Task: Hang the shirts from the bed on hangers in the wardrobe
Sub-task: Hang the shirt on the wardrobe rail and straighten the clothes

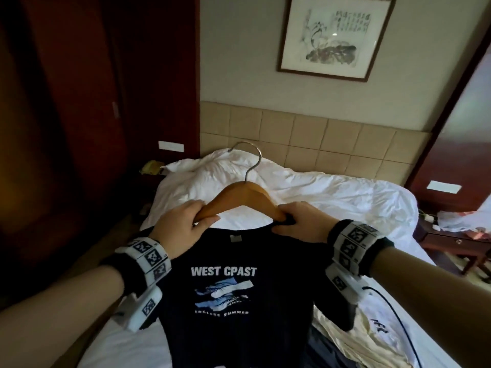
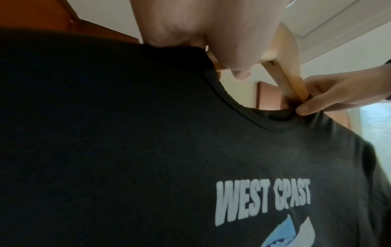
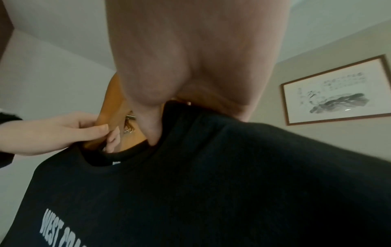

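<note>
I hold a dark navy T-shirt (image 1: 225, 288) with a white "WEST CPAST" print up over the bed. A wooden hanger (image 1: 247, 192) with a metal hook sits at its neck opening, both arm ends going down into the collar. My left hand (image 1: 186, 221) grips the hanger's left arm where it meets the collar. My right hand (image 1: 295, 221) pinches the collar against the hanger's right end. In the left wrist view, the right hand (image 2: 330, 97) squeezes the collar rim round the hanger (image 2: 283, 75). In the right wrist view, the left hand (image 3: 63, 133) clasps the hanger (image 3: 112, 108) above the shirt (image 3: 211, 183).
The bed's white duvet (image 1: 332, 197) lies crumpled below the shirt. A cream garment (image 1: 372, 333) lies on it at the right, crossed by a black cable (image 1: 393, 314). Dark wooden wardrobe doors (image 1: 66, 102) stand on the left. A bedside table (image 1: 451, 240) stands at the right.
</note>
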A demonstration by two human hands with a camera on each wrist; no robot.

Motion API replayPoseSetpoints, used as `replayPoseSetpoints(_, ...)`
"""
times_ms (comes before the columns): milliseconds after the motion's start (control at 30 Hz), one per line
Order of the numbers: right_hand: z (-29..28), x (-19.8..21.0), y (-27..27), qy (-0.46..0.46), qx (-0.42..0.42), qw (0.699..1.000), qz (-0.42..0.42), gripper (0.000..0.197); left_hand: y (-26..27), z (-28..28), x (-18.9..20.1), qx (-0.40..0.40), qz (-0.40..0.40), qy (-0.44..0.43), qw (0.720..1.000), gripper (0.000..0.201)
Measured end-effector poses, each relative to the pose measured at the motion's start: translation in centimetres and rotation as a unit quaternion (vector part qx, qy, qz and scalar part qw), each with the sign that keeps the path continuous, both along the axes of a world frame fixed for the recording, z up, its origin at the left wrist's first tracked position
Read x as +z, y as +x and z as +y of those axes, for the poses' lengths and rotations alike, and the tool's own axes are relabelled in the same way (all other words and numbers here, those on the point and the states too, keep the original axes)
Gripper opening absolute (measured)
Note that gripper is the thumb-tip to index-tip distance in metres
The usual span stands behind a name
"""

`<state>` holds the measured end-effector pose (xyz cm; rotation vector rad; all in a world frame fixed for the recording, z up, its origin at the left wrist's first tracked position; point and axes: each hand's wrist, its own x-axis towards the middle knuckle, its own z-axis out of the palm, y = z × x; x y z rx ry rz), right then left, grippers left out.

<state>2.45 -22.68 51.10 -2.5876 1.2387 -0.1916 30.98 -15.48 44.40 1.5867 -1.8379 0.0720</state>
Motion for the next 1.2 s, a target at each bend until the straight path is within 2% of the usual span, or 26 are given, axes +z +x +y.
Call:
replayPoseSetpoints(100,-0.2,-0.3,2.9,-0.007,0.040,0.999,0.027,0.036,1.8,2.2,-0.4,0.077,-0.042,0.035,0.996,0.056)
replayPoseSetpoints(167,0.5,-0.5,5.5,-0.010,0.075,0.995,0.064,0.038,3.5,4.5,-0.3,0.132,-0.116,0.062,0.982,0.063)
replayPoseSetpoints(267,2.5,-0.7,10.1,-0.009,0.148,0.982,0.113,0.036,6.2,8.6,0.7,0.198,-0.210,0.101,0.952,0.049)
replayPoseSetpoints(400,7.0,0.1,17.0,-0.001,0.248,0.961,0.125,0.031,10.2,15.2,1.6,0.277,-0.208,0.162,0.924,0.043)
replayPoseSetpoints(533,12.0,0.2,24.5,0.054,0.314,0.941,0.116,0.036,14.7,21.9,2.5,0.336,-0.190,0.195,0.902,0.046)
replayPoseSetpoints(633,17.7,-0.1,31.4,0.098,0.357,0.925,0.085,0.034,19.6,27.8,2.9,0.395,-0.148,0.213,0.881,0.042)
replayPoseSetpoints(700,22.5,-0.5,36.3,0.114,0.378,0.916,0.066,0.034,22.7,32.4,2.9,0.441,-0.089,0.211,0.868,0.041)
replayPoseSetpoints(800,30.8,-1.8,43.4,0.124,0.391,0.911,0.040,0.042,26.5,40.6,3.4,0.496,-0.024,0.158,0.854,0.039)
replayPoseSetpoints(933,42.5,-3.3,52.4,0.168,0.399,0.901,-0.011,0.036,30.7,52.2,3.5,0.564,0.064,0.093,0.818,0.028)
replayPoseSetpoints(1100,57.5,-2.4,60.8,0.216,0.444,0.868,-0.054,0.024,33.8,65.3,2.8,0.527,0.262,0.039,0.808,0.043)
replayPoseSetpoints(1200,65.6,-1.4,64.8,0.218,0.483,0.846,-0.065,0.028,36.1,72.3,2.9,0.532,0.340,-0.033,0.775,0.037)
